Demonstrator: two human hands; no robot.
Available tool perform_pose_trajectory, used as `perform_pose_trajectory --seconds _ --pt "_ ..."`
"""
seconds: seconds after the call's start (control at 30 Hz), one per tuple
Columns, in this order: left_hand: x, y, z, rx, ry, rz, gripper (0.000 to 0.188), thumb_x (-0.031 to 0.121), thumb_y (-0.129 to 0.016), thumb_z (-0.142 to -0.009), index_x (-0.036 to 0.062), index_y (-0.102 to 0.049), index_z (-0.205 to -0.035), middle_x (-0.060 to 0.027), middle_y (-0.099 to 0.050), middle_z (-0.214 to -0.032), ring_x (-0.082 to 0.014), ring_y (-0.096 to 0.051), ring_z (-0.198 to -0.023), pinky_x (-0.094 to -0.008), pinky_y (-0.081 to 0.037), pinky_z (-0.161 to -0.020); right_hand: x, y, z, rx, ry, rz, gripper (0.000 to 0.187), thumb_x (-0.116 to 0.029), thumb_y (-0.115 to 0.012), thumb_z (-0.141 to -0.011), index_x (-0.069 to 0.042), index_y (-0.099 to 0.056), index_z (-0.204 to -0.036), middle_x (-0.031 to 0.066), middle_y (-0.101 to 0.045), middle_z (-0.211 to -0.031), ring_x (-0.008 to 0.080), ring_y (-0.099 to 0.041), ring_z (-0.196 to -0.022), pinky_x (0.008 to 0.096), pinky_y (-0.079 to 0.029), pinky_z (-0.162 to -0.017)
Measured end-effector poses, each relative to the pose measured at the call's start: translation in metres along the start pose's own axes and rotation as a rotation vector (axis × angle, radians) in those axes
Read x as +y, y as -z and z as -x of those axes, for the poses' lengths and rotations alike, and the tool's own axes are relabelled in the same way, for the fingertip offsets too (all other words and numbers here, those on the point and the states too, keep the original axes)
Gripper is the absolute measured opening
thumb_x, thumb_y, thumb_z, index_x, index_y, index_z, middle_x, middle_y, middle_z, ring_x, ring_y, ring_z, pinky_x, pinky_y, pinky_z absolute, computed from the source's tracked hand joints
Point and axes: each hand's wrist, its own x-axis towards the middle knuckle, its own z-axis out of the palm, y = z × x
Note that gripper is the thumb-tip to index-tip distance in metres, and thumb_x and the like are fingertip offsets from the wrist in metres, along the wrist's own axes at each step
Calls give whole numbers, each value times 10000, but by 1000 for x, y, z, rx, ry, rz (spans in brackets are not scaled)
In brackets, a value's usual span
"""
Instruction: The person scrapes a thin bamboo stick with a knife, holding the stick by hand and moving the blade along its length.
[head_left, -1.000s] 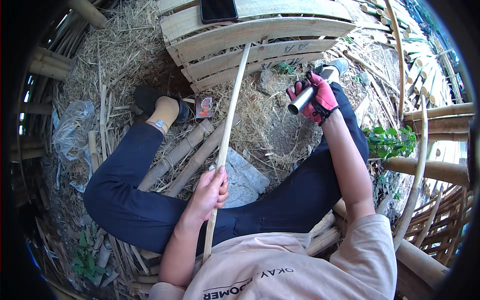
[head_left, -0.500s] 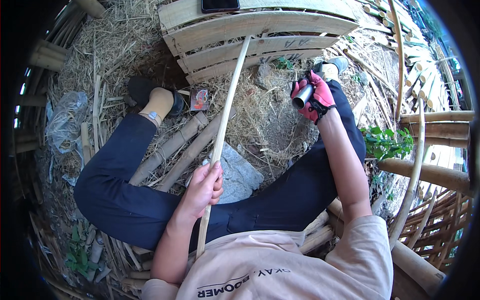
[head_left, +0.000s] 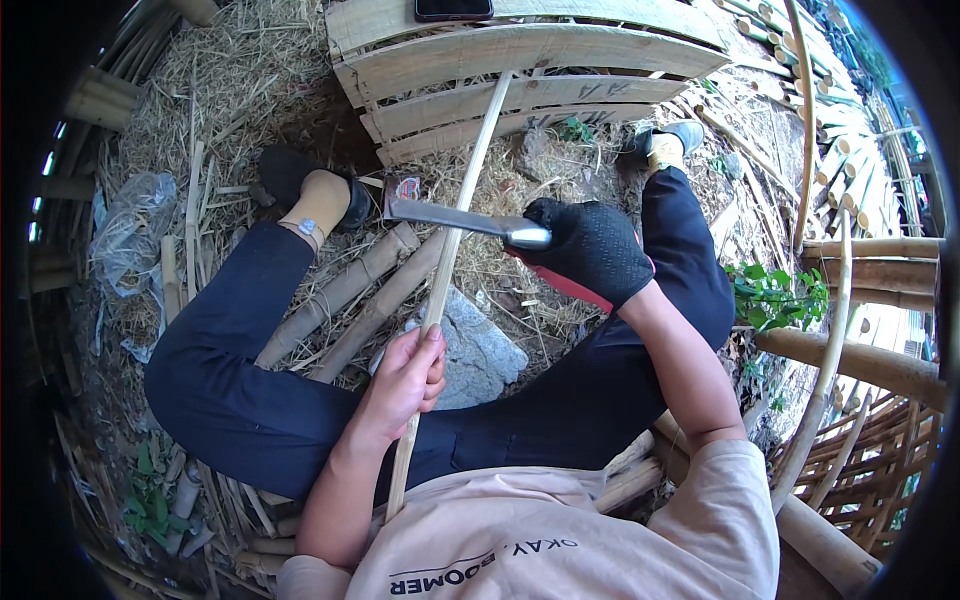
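My bare left hand [head_left: 404, 380] is closed around a long pale bamboo strip [head_left: 440, 287]. The strip slants from beside my shirt up to a slatted wooden crate [head_left: 530, 52], where its far end meets the slats. My right hand [head_left: 592, 252], in a black and pink glove, grips a knife [head_left: 455, 217] with a shiny metal collar. Its blade points left and crosses over the strip, above my left hand; whether it touches the strip I cannot tell. The glove hides most of the handle.
A grey stone [head_left: 472, 345] and bamboo poles [head_left: 370, 305] lie between my legs. A small red packet [head_left: 405, 188] is by my left foot. A dark phone [head_left: 454, 9] rests on the crate. Plastic [head_left: 135, 235] lies at left; cut bamboo [head_left: 850, 175] is piled at right.
My right hand has come left and nearer from beside my right leg, turning the knife so its blade lies across the strip. My left hand still holds the strip in place.
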Motion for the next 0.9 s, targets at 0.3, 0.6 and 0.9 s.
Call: perform_pose_trajectory --seconds 0.3,0.6,0.9 --pt "-20 -3 -9 347 -371 -795 319 293 -464 -1096 18 -530 -948 -131 -566 -674 -324 -579 -614 -432 -457 -587 4 -39 -8 -181 84 90 212 -350 -708 -830 -172 -715 -944 136 -714 -769 353 -718 -741 462 -568 -683" --pt "-5 -26 4 477 -378 -1130 288 229 -448 -1077 -36 -556 -1112 -326 -637 -888 -535 -593 -848 -597 -452 -769 6 -46 -8 -102 99 59 190 -336 -708 -819 -183 -718 -932 120 -712 -750 342 -719 -722 453 -565 -659" --pt "-9 -20 -3 472 -373 -1074 288 223 -459 -1072 -40 -568 -1114 -328 -642 -900 -539 -591 -852 -604 -450 -777 0 -48 -3 -133 146 45 204 -343 -719 -815 -163 -707 -910 130 -706 -739 355 -714 -709 459 -564 -638"
